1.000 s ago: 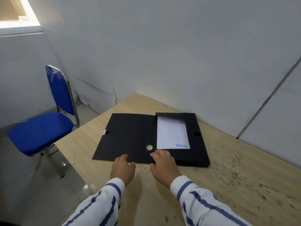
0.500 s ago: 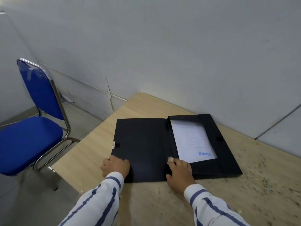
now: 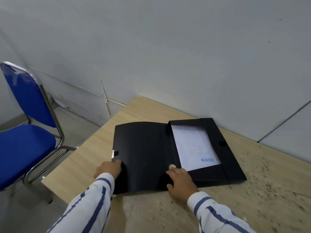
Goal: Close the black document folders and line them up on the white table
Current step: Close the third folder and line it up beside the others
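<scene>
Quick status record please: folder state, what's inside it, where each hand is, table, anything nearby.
folder: black document folder, open flat, cover to the left
contents: white sheet stamped REJECTED, in the tray
left hand: at the cover's near-left edge
right hand: on the spine, near edge
table: light wood, speckled
nearby: blue chair, left

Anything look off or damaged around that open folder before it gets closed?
The table is covered in dark specks right of the black folder, like wear or dirt. The folder and its "REJECTED" sheet look intact.
</scene>
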